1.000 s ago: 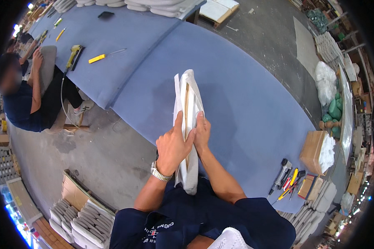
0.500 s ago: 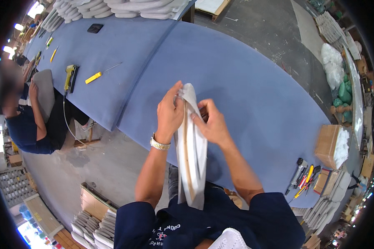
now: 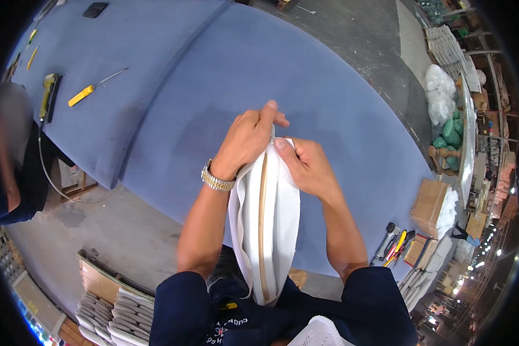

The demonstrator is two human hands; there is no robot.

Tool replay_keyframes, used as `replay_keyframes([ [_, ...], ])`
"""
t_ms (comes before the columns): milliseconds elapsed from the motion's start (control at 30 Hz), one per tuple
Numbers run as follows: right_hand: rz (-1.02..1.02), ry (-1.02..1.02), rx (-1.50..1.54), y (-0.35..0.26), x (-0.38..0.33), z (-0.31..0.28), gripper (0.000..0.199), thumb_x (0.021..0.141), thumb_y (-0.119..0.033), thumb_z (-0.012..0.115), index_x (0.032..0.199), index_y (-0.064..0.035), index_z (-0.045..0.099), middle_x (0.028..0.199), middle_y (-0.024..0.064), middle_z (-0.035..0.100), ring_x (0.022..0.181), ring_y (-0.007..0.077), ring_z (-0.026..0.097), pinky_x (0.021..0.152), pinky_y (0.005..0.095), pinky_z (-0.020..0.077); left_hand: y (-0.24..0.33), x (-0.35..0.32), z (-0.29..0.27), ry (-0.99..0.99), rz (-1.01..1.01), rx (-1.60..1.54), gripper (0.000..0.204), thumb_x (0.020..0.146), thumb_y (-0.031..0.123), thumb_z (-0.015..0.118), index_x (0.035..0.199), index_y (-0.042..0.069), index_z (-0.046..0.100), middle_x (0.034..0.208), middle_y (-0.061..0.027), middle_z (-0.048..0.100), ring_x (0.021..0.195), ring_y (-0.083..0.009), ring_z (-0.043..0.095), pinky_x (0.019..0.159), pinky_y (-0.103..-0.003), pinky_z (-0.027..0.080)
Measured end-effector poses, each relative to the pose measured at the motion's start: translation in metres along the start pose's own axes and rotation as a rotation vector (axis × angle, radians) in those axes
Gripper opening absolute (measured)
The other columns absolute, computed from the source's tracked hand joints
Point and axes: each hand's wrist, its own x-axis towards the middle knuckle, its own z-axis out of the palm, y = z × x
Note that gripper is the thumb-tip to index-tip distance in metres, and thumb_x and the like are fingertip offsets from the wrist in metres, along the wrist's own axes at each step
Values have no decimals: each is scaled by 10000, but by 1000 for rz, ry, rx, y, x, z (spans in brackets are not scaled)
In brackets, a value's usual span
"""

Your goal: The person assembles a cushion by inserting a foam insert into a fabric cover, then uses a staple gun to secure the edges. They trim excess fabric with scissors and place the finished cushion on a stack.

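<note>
Upright on its edge in front of my body is a seat pad (image 3: 262,230) with a thin wooden board edge and white padding. Its loose pale fabric cover (image 3: 288,213) flares out along both sides of the board. At the pad's far end, my left hand (image 3: 249,138) is closed on the cover, with a metal-band watch on the wrist. Close beside it on the right, my right hand (image 3: 308,164) pinches the cover between thumb and bent fingers. The fingertips of both hands are partly hidden.
The blue-topped table (image 3: 340,127) spreads ahead. To the left lie a yellow-handled screwdriver (image 3: 82,96) and a staple gun (image 3: 49,98) with a hose, near a seated person (image 3: 17,167). Several hand tools (image 3: 395,245) and a cardboard box (image 3: 429,206) are at right; stacked pads (image 3: 118,314) stand lower left.
My hands have come closer together at the pad's far end, and the cover now spreads wider around the board. My view has shifted rightward.
</note>
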Motion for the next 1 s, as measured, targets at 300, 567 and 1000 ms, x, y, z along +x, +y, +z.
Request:
replay_keyframes([
  [300,-232,257,-126,20,16,-5,441,1068,-318,549,750,-13,552,593,131,482,499,248,453,499,399,373,-32,1,39,170,174,-83,424,1086,250,415,1002,-31,721,924,-113,664,835,-180,590,779,-329,477],
  [567,-410,173,-511,-13,-16,9,340,992,-239,631,717,-65,530,632,102,563,551,325,588,504,440,438,-35,-16,38,244,208,-348,407,1101,252,454,984,14,762,892,-73,709,863,-182,564,836,-346,463],
  [1000,-5,65,757,18,-1,31,478,1110,-368,483,844,-18,671,738,-45,614,677,34,501,591,253,423,15,-51,-8,67,357,349,375,991,43,511,1335,12,658,1394,-213,623,1246,-336,635,1014,-391,516],
])
